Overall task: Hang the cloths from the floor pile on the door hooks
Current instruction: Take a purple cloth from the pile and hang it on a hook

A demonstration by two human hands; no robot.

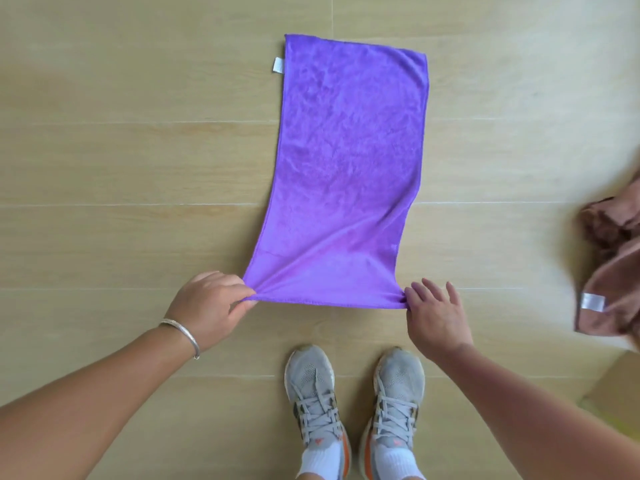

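Observation:
A purple cloth (346,168) lies spread flat and lengthwise on the wooden floor (138,161), with a small white tag on its far left edge. My left hand (211,306) pinches its near left corner. My right hand (434,315) pinches the near right corner between thumb and forefinger, the other fingers spread. The near edge is stretched taut between both hands. A crumpled brown cloth (613,271) with a white tag lies on the floor at the right edge of view. No door or hooks are in view.
My two grey sneakers (353,403) stand just behind the cloth's near edge. A cardboard piece (616,386) shows at the lower right, below the brown cloth. A silver bracelet circles my left wrist.

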